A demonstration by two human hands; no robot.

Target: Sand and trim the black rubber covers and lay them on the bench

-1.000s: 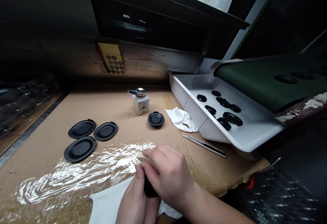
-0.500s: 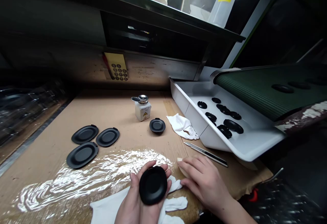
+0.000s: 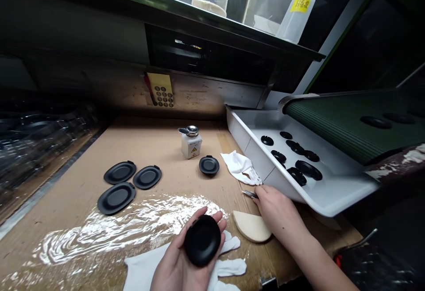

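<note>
My left hand (image 3: 179,264) holds a black oval cap (image 3: 202,240) up over a white glove (image 3: 229,266), fingers curled round its edge. My right hand (image 3: 277,211) lies on the cardboard to the right, its fingers closing over a thin metal blade tool (image 3: 249,193), of which only the tip shows. A cream foam pad (image 3: 251,226) lies flat on the cardboard right beside that hand. Three more black caps (image 3: 131,180) sit at the left and a smaller one (image 3: 209,165) in the middle.
A white tray (image 3: 332,193) with several black caps stands at the right, below a green conveyor belt (image 3: 341,118). A small white solvent bottle (image 3: 191,144) and a crumpled white glove (image 3: 242,167) lie mid-table. Shiny plastic film (image 3: 116,229) covers the near cardboard.
My right hand left the cap, set the cream pad down on the cardboard, and moved right onto the blade tool. My left hand turned the cap face up.
</note>
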